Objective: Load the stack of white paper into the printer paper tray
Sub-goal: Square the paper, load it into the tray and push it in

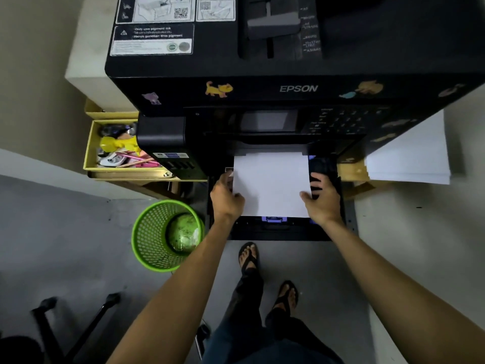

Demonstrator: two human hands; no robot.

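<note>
Paper stack (270,183) lies in the pulled-out printer tray (278,229), your left hand (226,197) and right hand (323,198) pinching its opposite side edges, likely to keep the sheets square between the purple guides (273,219).

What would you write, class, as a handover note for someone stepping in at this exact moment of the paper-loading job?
Left hand: grip on the left edge of the stack of white paper.
Right hand: grip on the stack's right edge.
The stack lies flat in the pulled-out black printer paper tray, its far end under the black Epson printer.
Done: paper is in the tray.
Left: seat the stack, set the purple paper guide if needed, push the tray shut.
Another pile of white sheets sits right of the printer.
</note>
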